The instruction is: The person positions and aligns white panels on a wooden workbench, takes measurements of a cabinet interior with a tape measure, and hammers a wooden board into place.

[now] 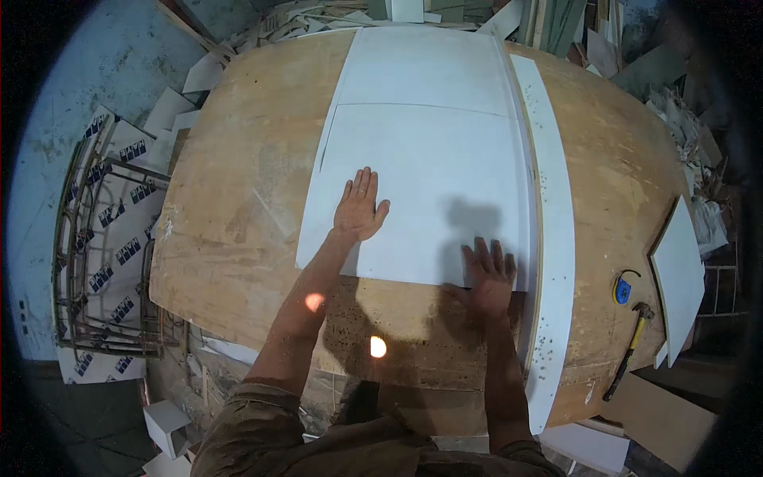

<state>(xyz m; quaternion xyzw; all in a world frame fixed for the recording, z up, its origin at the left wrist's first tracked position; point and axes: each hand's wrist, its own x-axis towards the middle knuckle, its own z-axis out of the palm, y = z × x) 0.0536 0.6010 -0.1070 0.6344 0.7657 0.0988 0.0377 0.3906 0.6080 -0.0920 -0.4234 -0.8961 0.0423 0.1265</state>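
A large white panel lies flat on the wooden work table. My left hand rests on its left part, palm down with the fingers stretched out. At the panel's near right edge is my right hand, palm down and fingers spread, holding nothing. Past a thin seam lies another white piece. To the right of my right hand runs a long white strip dotted with small dark specks, with a narrow brown edge between it and the panel.
A blue tape measure and a yellow-and-black hammer lie on the table's right side, near an angled white board. Offcuts pile up beyond the far edge. Leftward stands a metal frame against a printed sheet.
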